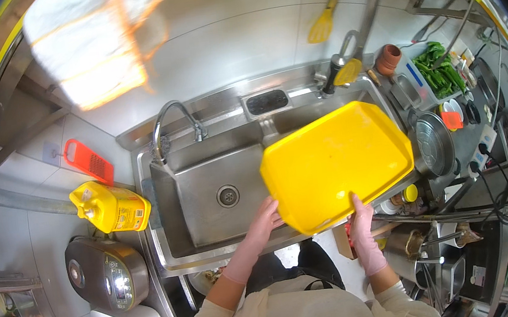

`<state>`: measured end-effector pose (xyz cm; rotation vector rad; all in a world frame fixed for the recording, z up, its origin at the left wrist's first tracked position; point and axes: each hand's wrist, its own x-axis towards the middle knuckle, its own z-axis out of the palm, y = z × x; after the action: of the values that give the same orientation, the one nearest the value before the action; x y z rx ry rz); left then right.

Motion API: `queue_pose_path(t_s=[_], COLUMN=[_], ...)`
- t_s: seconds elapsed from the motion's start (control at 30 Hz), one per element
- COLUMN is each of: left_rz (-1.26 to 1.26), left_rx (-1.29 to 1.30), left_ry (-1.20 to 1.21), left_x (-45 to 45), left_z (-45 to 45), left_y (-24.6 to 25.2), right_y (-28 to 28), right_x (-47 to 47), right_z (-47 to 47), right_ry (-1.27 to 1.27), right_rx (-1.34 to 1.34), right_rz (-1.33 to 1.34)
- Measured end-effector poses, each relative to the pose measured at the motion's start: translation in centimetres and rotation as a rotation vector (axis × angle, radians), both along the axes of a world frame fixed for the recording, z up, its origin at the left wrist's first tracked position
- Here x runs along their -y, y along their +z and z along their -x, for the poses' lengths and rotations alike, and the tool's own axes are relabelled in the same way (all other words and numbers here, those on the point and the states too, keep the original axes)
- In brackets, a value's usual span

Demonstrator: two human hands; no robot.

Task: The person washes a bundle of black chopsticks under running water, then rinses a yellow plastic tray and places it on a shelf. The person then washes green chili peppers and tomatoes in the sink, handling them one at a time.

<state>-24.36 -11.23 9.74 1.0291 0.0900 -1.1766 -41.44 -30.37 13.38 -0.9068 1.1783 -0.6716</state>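
Note:
A yellow plastic tray (pixel 330 163) is held tilted over the right part of a stainless steel double sink (pixel 213 253). My left hand (pixel 264 221), in a pink glove, grips the tray's lower left edge, its fingers partly hidden behind it. At the near edge my right hand (pixel 362 223), gloved alike, has its thumb on the tray's face and the other fingers beneath. Much of the right basin is hidden by the tray. In the left basin a round drain (pixel 228 196) shows, with a curved chrome faucet (pixel 171 107) above.
Left of the sink stand a yellow jug (pixel 117 206), a red grater (pixel 89 160) and a rice cooker (pixel 106 274). A slotted yellow turner (pixel 322 25) hangs behind. On the right are a metal pan (pixel 434 143), a bin of green vegetables (pixel 438 67) and a power strip (pixel 482 149).

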Motion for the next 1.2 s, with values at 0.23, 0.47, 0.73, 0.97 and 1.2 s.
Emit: queue_pose_path(t_s=[0.23,0.47,0.73,0.97,1.2], left_rz=[-0.105,-0.375,-0.504,-0.483,-0.362], left_rx=[0.068,0.316,0.524,0.357,0.18], left_ry=[0.437,0.697,0.758,0.761,0.686], left_x=[-13.9,-23.6,-27.8,-30.8,-30.3], left_z=[-1.5,-4.4,-4.9,-4.1,-3.4], left_y=[2.4,4.2,8.1,8.5,4.8], right_y=[-0.7,-7.8,-14.1,-15.5,-11.0], right_x=[-13.2,-19.9,-18.8,-11.8,-5.5], right_z=[-6.8,-12.7,-15.7,-21.7,-24.8], right_ry=[0.381,0.876,1.152,1.13,1.131], right_rx=[0.068,0.094,-0.243,-0.408,-0.184], right_rz=[-0.28,-0.623,-0.287,0.484,0.1])
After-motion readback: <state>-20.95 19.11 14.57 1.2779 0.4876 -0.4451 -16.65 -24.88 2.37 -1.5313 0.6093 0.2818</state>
